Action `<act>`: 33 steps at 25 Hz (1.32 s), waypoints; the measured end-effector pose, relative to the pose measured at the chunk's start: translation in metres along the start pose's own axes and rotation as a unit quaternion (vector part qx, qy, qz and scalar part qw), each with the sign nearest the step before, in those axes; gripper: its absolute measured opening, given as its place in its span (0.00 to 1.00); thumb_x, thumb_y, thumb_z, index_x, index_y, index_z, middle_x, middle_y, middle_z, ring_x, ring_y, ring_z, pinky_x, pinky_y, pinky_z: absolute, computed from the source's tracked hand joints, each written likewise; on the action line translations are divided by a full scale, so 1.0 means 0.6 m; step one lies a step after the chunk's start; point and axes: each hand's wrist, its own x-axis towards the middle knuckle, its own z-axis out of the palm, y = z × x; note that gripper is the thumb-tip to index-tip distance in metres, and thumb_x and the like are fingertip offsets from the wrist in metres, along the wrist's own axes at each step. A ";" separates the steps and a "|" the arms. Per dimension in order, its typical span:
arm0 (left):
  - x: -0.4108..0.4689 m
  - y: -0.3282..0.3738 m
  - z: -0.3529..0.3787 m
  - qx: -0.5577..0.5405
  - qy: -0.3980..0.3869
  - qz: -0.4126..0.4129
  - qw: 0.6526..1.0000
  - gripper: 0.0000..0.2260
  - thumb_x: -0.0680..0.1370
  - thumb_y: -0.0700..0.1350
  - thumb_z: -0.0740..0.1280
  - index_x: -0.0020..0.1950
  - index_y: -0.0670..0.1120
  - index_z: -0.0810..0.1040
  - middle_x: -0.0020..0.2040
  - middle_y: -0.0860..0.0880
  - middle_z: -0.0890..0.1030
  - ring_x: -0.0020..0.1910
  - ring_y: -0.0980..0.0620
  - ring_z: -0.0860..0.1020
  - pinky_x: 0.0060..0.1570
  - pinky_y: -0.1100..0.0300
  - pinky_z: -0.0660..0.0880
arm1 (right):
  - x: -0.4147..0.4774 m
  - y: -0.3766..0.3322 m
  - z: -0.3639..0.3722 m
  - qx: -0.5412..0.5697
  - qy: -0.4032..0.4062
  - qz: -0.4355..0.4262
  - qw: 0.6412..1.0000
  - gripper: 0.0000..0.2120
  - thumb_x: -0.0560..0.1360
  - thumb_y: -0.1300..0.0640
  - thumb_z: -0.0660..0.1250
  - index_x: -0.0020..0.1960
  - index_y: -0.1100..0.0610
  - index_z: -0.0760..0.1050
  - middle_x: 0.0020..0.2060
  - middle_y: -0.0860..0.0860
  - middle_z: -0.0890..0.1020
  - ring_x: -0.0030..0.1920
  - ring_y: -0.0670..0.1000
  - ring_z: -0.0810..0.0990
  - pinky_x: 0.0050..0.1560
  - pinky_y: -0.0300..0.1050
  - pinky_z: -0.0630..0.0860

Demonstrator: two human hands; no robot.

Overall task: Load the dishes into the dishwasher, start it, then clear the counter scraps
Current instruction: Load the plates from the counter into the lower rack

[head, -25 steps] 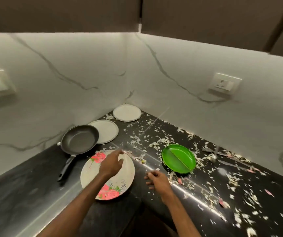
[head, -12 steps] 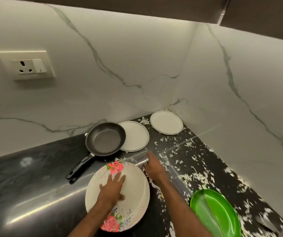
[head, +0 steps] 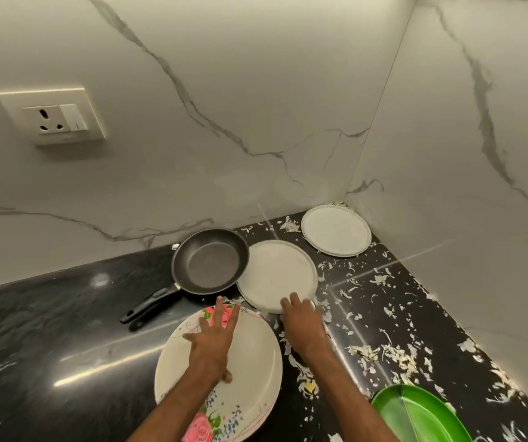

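Clerk: State of the hands?

Inspector: The left hand (head: pixel 211 342) lies palm down on the floral plate (head: pixel 256 362), fingers straight and spread, gripping nothing; the right hand (head: pixel 302 323) rests palm down on the near rim of the nearer white plate (head: pixel 278 272); blur hides whether its fingers grip that rim.

Clerk: And the dishes around them?

Inspector: The nearer white plate lies just beyond the floral plate; its left rim is overlapped by the frying pan (head: pixel 208 263), which sits just beyond the left hand's fingertips; a second white plate (head: pixel 336 231) lies in the wall corner, apart from both hands; a green plate (head: pixel 415 413) sits beside the right forearm; pale scraps (head: pixel 384 352) litter the dark counter (head: pixel 49 330) around and to the right of the right hand.
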 end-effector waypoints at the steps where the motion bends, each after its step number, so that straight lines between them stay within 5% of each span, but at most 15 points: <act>1: 0.004 0.000 0.000 0.007 -0.004 -0.001 1.000 0.65 0.64 0.51 0.82 0.78 0.54 0.31 0.77 0.43 0.27 0.77 0.32 0.50 0.65 0.28 0.65 | -0.016 0.009 0.005 0.006 -0.008 0.013 1.000 0.16 0.81 0.57 0.58 0.68 0.53 0.67 0.64 0.52 0.71 0.61 0.58 0.75 0.61 0.60 0.71; 5: 0.008 0.020 -0.005 0.033 -0.021 0.019 0.999 0.61 0.67 0.46 0.81 0.79 0.53 0.33 0.79 0.42 0.32 0.78 0.32 0.47 0.66 0.28 0.63 | -0.029 0.064 -0.006 0.066 0.033 0.086 0.994 0.14 0.83 0.51 0.56 0.66 0.53 0.71 0.63 0.52 0.75 0.61 0.55 0.74 0.62 0.57 0.71; 9: -0.005 0.052 0.015 0.004 -0.010 0.032 0.999 0.49 0.76 0.37 0.71 0.80 0.55 0.37 0.80 0.43 0.36 0.78 0.31 0.48 0.66 0.30 0.66 | -0.012 0.116 -0.024 0.203 -0.003 0.202 0.958 0.30 0.79 0.50 0.65 0.76 0.58 0.59 0.75 0.58 0.63 0.74 0.58 0.62 0.71 0.57 0.67; 14: -0.005 0.041 0.031 -0.048 -0.029 0.042 0.998 0.46 0.77 0.37 0.69 0.80 0.57 0.39 0.80 0.45 0.36 0.79 0.35 0.45 0.72 0.39 0.64 | 0.022 0.115 -0.029 0.258 -0.012 0.267 0.928 0.31 0.75 0.63 0.67 0.72 0.62 0.55 0.68 0.65 0.68 0.68 0.63 0.68 0.63 0.55 0.73; 18: 0.005 0.025 0.039 -0.046 -0.030 0.045 0.997 0.50 0.74 0.34 0.71 0.80 0.58 0.39 0.80 0.46 0.36 0.79 0.35 0.45 0.73 0.41 0.63 | 0.023 0.139 -0.035 0.538 -0.026 0.368 0.758 0.28 0.73 0.73 0.65 0.70 0.67 0.60 0.62 0.63 0.74 0.60 0.61 0.75 0.52 0.51 0.77; 20: 0.013 0.020 0.042 -0.043 -0.033 0.050 0.997 0.52 0.73 0.35 0.73 0.80 0.58 0.38 0.80 0.46 0.36 0.79 0.36 0.45 0.73 0.41 0.63 | 0.004 0.145 -0.045 0.612 -0.026 0.326 0.720 0.22 0.74 0.70 0.66 0.67 0.66 0.70 0.58 0.60 0.78 0.55 0.58 0.77 0.49 0.49 0.76; 23: 0.021 -0.001 0.038 -0.046 -0.027 0.072 0.996 0.55 0.70 0.36 0.77 0.80 0.58 0.40 0.81 0.47 0.38 0.79 0.38 0.49 0.73 0.44 0.63 | -0.036 0.126 -0.079 0.635 0.057 0.241 0.731 0.15 0.78 0.65 0.65 0.65 0.58 0.72 0.59 0.57 0.78 0.56 0.56 0.78 0.49 0.48 0.80; 26: 0.026 -0.032 0.037 -0.058 -0.005 0.096 0.994 0.53 0.69 0.41 0.78 0.81 0.54 0.45 0.82 0.48 0.42 0.79 0.44 0.55 0.74 0.50 0.62 | -0.095 0.090 -0.111 0.560 0.201 0.164 0.787 0.12 0.80 0.64 0.62 0.60 0.50 0.70 0.58 0.51 0.78 0.56 0.55 0.79 0.48 0.53 0.83; 29: 0.024 -0.047 0.041 -0.084 0.023 0.106 0.991 0.50 0.70 0.44 0.78 0.81 0.51 0.49 0.82 0.49 0.45 0.79 0.47 0.55 0.75 0.53 0.59 | -0.163 0.062 -0.106 0.448 0.300 0.126 0.833 0.16 0.79 0.68 0.62 0.62 0.52 0.73 0.56 0.55 0.81 0.49 0.52 0.82 0.36 0.36 0.82; 33: 0.009 -0.046 0.030 -0.067 0.032 0.128 0.989 0.47 0.72 0.47 0.77 0.81 0.47 0.49 0.82 0.46 0.47 0.79 0.45 0.57 0.75 0.51 0.61 | -0.249 0.029 -0.097 0.388 0.367 0.120 0.837 0.18 0.75 0.69 0.67 0.62 0.56 0.78 0.53 0.55 0.84 0.48 0.50 0.84 0.38 0.25 0.76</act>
